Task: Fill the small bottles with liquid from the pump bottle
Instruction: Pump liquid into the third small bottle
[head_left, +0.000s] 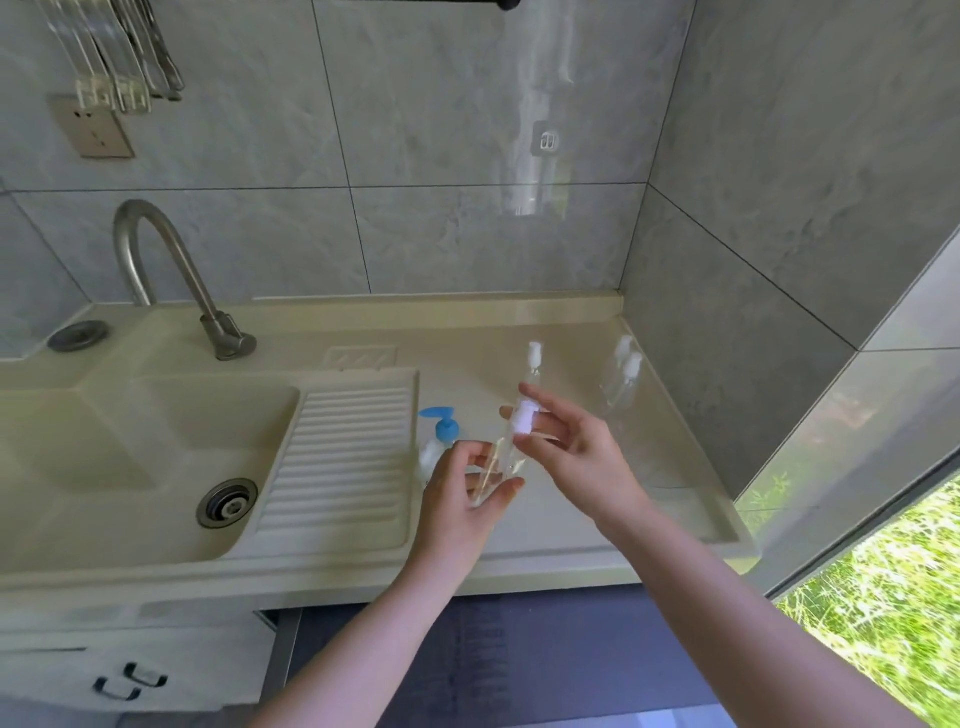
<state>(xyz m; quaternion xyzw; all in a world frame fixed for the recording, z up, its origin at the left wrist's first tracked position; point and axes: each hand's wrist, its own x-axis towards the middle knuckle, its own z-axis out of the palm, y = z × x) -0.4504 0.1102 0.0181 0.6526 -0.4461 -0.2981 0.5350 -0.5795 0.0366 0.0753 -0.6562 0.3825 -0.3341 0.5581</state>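
At centre frame, above the cream-coloured moulded countertop, the left hand curls thumb and fingers round the lower body of a small clear plastic bottle, tilted with its neck toward upper right. The right hand pinches the bottle's white cap between thumb and fingertips, remaining fingers loosely extended. Just left of the hands, partly hidden behind the left hand, a translucent pump bottle with a blue pump head stands on the counter. Another small clear bottle with white cap stands behind the hands; two more stand close together toward the right wall. Lower left of centre: ribbed drainboard, sink basin, grey metal tap.
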